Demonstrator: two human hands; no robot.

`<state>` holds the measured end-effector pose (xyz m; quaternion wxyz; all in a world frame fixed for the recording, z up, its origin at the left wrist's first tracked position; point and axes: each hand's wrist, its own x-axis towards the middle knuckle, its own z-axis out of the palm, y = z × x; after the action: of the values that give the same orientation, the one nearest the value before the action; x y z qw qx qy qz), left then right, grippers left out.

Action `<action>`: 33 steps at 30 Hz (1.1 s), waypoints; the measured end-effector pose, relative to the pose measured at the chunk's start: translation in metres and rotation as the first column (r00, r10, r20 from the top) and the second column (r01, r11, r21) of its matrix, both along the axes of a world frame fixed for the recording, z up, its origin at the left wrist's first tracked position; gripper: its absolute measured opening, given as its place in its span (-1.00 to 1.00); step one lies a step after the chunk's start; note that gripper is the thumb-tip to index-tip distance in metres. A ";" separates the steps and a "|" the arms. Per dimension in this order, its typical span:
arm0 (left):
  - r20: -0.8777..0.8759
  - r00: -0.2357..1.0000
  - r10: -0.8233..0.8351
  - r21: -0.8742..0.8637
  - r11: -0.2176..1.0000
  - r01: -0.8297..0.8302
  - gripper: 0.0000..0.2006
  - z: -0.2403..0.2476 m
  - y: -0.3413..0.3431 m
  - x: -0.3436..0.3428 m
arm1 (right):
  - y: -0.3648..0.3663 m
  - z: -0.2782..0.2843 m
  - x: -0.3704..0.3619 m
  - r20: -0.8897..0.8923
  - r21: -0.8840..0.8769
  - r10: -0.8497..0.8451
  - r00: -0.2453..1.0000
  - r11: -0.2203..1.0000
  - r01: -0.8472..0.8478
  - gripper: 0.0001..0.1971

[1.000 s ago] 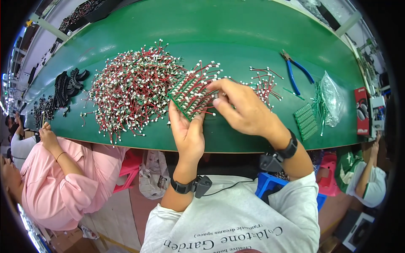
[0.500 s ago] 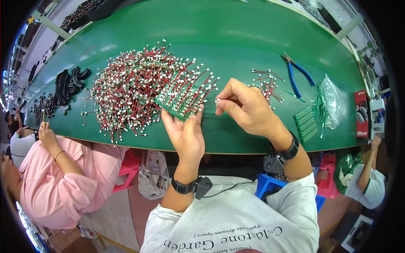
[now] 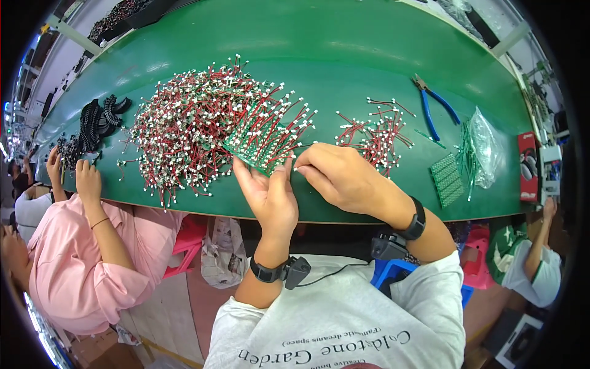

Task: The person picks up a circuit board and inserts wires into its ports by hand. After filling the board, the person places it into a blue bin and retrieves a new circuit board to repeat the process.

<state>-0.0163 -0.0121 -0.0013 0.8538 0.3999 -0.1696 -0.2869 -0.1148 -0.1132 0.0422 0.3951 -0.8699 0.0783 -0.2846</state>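
My left hand point(image 3: 268, 195) holds a green circuit board point(image 3: 258, 149) by its near edge; rows of red wires with white connectors stick up from it. My right hand point(image 3: 340, 177) sits just right of the board, fingertips pinched by its near right corner on a small white connector. Left of the board lies a big heap of red wired pieces point(image 3: 184, 132). A smaller bunch of loose red wires point(image 3: 372, 133) lies beyond my right hand.
Blue-handled pliers point(image 3: 435, 109), a clear bag of green parts point(image 3: 479, 147) and a bare green board point(image 3: 447, 179) lie right on the green table point(image 3: 344, 55). Black parts point(image 3: 98, 117) lie far left. A person in pink point(image 3: 80, 246) works at left; another sits at right point(image 3: 528, 264).
The wired board has tilted and shifted left toward the big heap in my left hand. My right hand has dropped from above the board to its near right corner.
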 end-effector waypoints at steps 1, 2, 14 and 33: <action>0.004 1.000 0.007 0.002 1.000 -0.007 -0.25 0.000 0.000 -0.001 | 0.000 -0.004 0.000 -0.021 -0.057 -0.011 1.000 0.998 0.010 -0.91; 0.008 1.000 0.015 0.004 1.000 -0.015 -0.25 0.001 0.000 -0.001 | 0.001 -0.006 0.001 -0.041 -0.115 -0.023 0.999 0.993 0.018 -0.90; 0.169 0.985 0.023 0.011 1.000 -0.026 -0.26 -0.002 -0.002 -0.007 | -0.006 -0.023 0.008 -0.128 -0.125 -0.089 0.988 0.990 0.073 -0.86; 0.520 0.847 -0.111 0.161 0.986 0.030 -0.37 -0.002 0.000 -0.012 | -0.007 -0.016 0.003 -0.224 -0.222 -0.110 0.968 0.973 0.059 -0.91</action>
<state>-0.0279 -0.0121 -0.0030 0.7318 0.5183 -0.3901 -0.2091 -0.1115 -0.1206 0.0265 0.2745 -0.9307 0.1308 -0.2032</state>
